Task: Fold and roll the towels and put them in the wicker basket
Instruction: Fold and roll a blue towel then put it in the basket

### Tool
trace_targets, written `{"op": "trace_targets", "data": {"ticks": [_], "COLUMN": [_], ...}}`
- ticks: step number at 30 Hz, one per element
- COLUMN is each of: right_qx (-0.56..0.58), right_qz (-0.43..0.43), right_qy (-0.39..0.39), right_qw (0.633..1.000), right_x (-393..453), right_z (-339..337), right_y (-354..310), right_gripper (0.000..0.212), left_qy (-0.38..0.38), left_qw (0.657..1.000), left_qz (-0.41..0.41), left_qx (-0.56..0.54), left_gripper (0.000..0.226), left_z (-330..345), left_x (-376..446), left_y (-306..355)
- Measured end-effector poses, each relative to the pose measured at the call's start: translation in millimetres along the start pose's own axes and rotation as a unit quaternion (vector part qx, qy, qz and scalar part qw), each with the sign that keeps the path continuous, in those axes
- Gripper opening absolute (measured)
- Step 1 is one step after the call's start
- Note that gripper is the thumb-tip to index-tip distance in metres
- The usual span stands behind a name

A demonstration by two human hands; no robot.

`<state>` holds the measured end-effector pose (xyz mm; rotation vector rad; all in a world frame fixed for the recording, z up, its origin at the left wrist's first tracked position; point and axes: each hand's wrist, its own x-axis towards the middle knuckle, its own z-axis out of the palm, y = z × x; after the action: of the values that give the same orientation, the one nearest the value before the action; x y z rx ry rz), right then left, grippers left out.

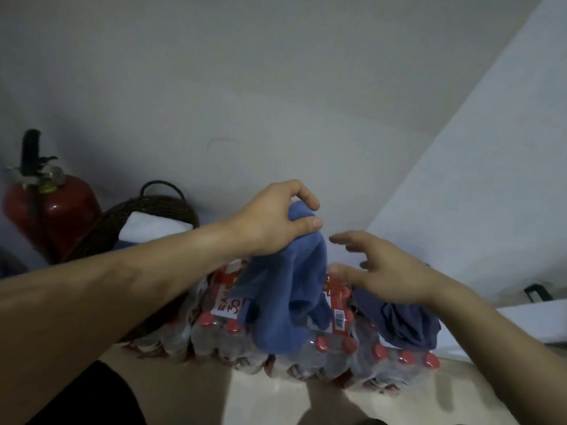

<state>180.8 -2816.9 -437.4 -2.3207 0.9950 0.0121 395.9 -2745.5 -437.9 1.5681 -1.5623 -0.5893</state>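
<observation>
Pickup step: left hand (270, 222) grips blue towel (285, 289) bunched; right hand (386, 271) open, empty. Next: spread towel, fold.

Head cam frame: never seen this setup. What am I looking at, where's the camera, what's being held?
There is no robot here: a person works with two bare hands, and the single wide-angle camera sits on their head, looking forward and down. The left hand grips a blue towel by its bunched top, so it hangs over shrink-wrapped packs of red-capped water bottles. The right hand is open, fingers spread, holding nothing, just beside the towel. A darker cloth lies crumpled on the packs under that hand. Behind, at left, the dark wicker basket already holds a white towel. A red fire extinguisher stands left of it.
</observation>
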Motion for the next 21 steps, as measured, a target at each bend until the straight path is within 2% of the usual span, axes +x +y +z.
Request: {"op": "trace_targets", "data": {"ticks": [1,3,7,10,12,14,16,18,21], "right_qx": [0.064,0.198,0.286,0.335,0.33,0.314,0.314,0.312,0.286], "right_qz": [-0.021,-0.075,-0.168,-0.145,-0.122,-0.109,-0.105,-0.088,-0.052], "right_qy": [0.024,0.024,0.021,0.052,0.085,0.127,0.158,0.203,0.274], "right_qw": [0.997,0.977,0.943,0.929,0.932,0.935,0.93,0.924,0.917], "right_x": [2.6,9.5,21.1,24.2,25.3,25.9,25.1,24.3,24.5], "right_z": [4.5,10.2,19.1,22.1,19.1,13.8,7.6,1.2,-7.2], "right_y": [-3.3,-10.5,-25.0,-28.9,-25.8,-18.0,-9.9,1.3,25.1], "right_gripper": [0.064,0.062,0.044,0.033,0.023,0.018,0.014,0.019,0.016], "left_qy": [-0.019,-0.042,-0.095,-0.141,-0.169,-0.21,-0.277,-0.341,-0.362], "left_qw": [1.0,0.999,0.993,0.975,0.963,0.961,0.957,0.934,0.917], "left_qz": [0.004,0.015,-0.003,-0.041,-0.06,-0.072,-0.072,-0.095,-0.14], "left_qx": [0.014,0.006,-0.074,-0.165,-0.2,-0.162,-0.044,0.054,0.097], "left_gripper": [0.027,0.03,0.032,0.041,0.047,0.049,0.035,0.031,0.039], "left_z": [-3.6,-8.8,-15.2,-16.3,-17.3,-20.8,-25.5,-27.9,-29.9], "left_x": [-0.5,0.4,6.6,8.2,9.8,11.4,11.9,11.7,13.4], "left_y": [0.2,3.0,8.8,10.8,9.3,5.5,-1.8,-12.3,-27.2]}}
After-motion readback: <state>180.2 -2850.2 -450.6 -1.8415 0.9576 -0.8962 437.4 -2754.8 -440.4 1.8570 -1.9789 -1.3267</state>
